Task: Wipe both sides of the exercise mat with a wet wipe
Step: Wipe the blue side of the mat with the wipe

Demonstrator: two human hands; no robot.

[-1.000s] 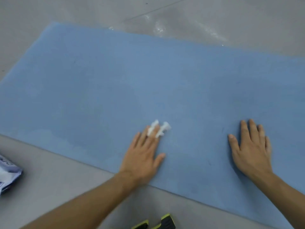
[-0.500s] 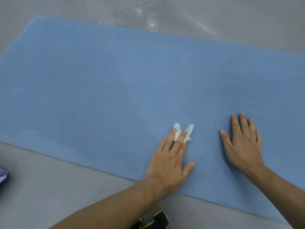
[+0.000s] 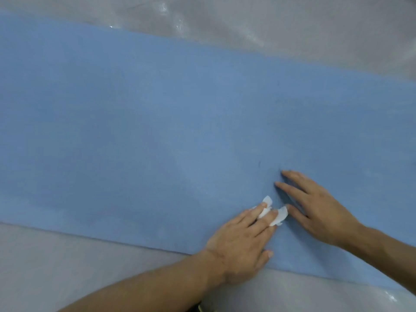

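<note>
A blue exercise mat (image 3: pixel 157 131) lies flat on the floor and fills most of the view. My left hand (image 3: pixel 240 242) lies near the mat's front edge with straight fingers pressing a crumpled white wet wipe (image 3: pixel 280 215) onto the mat; bits of the wipe poke out between and past the fingertips. My right hand (image 3: pixel 317 206) rests flat on the mat just to the right, fingers spread, its thumb almost touching the wipe.
Grey glossy floor (image 3: pixel 270 23) runs beyond the mat's far edge and along the near edge (image 3: pixel 67 266). A dark shoe tip with yellow trim (image 3: pixel 202 308) shows at the bottom edge under my left forearm.
My left hand has slid the wipe to the right along the mat until it is next to my right hand. The white packet at the left has dropped out of view.
</note>
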